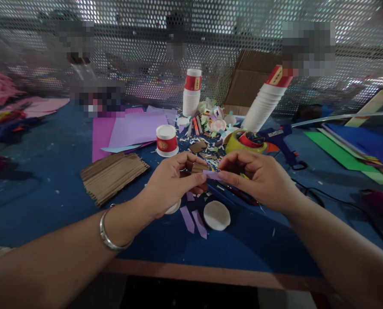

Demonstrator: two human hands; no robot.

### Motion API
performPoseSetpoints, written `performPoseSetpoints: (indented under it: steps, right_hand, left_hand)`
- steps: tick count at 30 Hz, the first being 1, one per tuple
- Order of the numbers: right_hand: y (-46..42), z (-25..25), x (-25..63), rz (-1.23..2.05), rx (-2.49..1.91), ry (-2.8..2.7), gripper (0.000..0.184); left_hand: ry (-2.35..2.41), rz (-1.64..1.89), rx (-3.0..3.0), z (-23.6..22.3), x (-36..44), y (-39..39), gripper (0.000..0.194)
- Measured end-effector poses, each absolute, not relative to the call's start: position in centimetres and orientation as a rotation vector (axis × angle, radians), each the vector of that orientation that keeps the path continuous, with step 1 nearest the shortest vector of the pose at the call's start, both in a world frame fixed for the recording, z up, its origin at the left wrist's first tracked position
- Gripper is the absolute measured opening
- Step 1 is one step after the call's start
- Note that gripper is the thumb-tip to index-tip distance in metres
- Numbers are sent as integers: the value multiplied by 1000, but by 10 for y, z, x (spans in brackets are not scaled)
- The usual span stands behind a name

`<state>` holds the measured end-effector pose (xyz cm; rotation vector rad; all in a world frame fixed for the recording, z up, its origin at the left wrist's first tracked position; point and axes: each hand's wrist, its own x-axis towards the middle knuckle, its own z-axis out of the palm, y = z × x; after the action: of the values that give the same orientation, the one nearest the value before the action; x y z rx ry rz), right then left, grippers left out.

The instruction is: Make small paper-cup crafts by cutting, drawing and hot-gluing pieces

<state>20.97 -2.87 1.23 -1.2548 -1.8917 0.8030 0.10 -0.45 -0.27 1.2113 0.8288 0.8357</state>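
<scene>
Between my two hands a small purple paper strip is stretched, pinched at either end. My left hand grips its left end between thumb and fingers; a small brown cardboard piece shows at those same fingers. My right hand pinches the right end with thumb and forefinger. Below them on the table lie two purple paper strips with pointed ends and a round white disc. Another pale disc is partly covered by my left hand.
Corrugated cardboard and purple sheets lie left. A red-and-white paper cup stands upside down before a cup stack; another stack leans right. A blue glue gun rests by yellow tape. Paper scraps litter the middle.
</scene>
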Motion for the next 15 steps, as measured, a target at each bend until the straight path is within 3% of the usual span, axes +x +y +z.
performPoseSetpoints:
  steps: [15]
  right_hand:
    - [-27,6,210,954,-1213,-1757,34]
  left_hand:
    - [822,779,822,7,2,-8,13]
